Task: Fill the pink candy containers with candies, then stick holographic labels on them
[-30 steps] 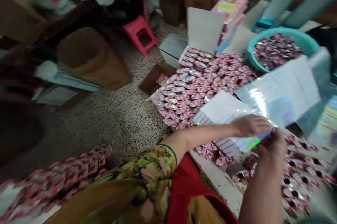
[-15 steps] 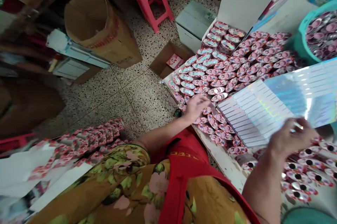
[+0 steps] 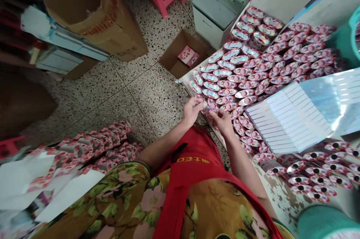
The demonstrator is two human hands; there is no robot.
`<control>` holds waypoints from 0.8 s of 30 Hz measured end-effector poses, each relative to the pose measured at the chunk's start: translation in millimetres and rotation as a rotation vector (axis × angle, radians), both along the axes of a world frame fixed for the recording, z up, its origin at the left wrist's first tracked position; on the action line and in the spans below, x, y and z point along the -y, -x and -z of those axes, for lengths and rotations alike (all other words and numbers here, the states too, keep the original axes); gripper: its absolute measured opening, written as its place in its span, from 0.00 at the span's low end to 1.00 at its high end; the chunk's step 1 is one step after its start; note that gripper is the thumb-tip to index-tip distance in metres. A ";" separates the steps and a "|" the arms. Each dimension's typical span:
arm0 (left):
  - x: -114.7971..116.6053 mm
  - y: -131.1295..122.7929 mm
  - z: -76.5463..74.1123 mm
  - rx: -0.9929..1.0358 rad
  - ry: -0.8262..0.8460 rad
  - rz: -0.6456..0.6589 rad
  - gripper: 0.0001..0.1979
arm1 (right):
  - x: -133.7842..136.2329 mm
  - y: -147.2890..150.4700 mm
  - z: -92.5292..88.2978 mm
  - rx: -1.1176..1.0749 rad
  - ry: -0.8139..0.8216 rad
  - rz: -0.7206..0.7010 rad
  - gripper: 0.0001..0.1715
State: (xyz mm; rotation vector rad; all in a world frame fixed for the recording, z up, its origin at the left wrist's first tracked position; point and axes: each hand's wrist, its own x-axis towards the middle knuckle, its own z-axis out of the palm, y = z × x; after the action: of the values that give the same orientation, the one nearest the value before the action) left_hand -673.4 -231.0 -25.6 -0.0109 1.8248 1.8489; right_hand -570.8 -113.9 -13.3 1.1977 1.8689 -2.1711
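Note:
My left hand (image 3: pixel 192 111) is at the table's near left edge, its fingertips pinched together over the oval-topped packs there. My right hand (image 3: pixel 222 121) is right beside it, thumb and forefinger closed on what looks like a small clear sticker strip (image 3: pixel 208 111). The fingers partly cover the pack beneath. Many red-and-pink oval-topped packs (image 3: pixel 243 93) stand close together; some have a shiny strip across the top (image 3: pixel 211 85), others show a pink round cap. A shiny sheet of narrow sticker strips (image 3: pixel 289 119) lies on the packs to the right of my hands.
Packs with black round spots (image 3: pixel 317 171) lie at the right, near a teal tub (image 3: pixel 329 222). Another teal basket (image 3: pixel 347 38) stands at the far right. An open carton (image 3: pixel 174 53), a grey box (image 3: pixel 219 3) and a tall carton (image 3: pixel 123 33) are on the floor.
My right hand has moved left from the sticker sheet to meet my left hand. My left hand has shifted slightly left, and the view has turned somewhat.

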 end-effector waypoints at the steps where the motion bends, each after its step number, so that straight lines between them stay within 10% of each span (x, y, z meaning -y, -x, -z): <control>1: 3.6 3.1 3.0 0.014 0.004 0.012 0.13 | 3.1 3.4 3.8 0.000 -0.001 0.004 0.32; 15: 16.3 54.1 54.6 -0.424 0.426 0.124 0.01 | 28.3 40.7 33.2 0.182 -0.500 0.081 0.18; 24: 7.4 57.6 57.7 -0.652 0.627 0.249 0.03 | 29.6 52.3 31.5 0.370 -0.666 0.014 0.14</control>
State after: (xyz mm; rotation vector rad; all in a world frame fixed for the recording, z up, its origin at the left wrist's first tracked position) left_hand -731.0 -238.4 -83.4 0.6231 2.6357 1.1065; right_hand -623.1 -143.5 -44.9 1.5575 2.4568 -1.2101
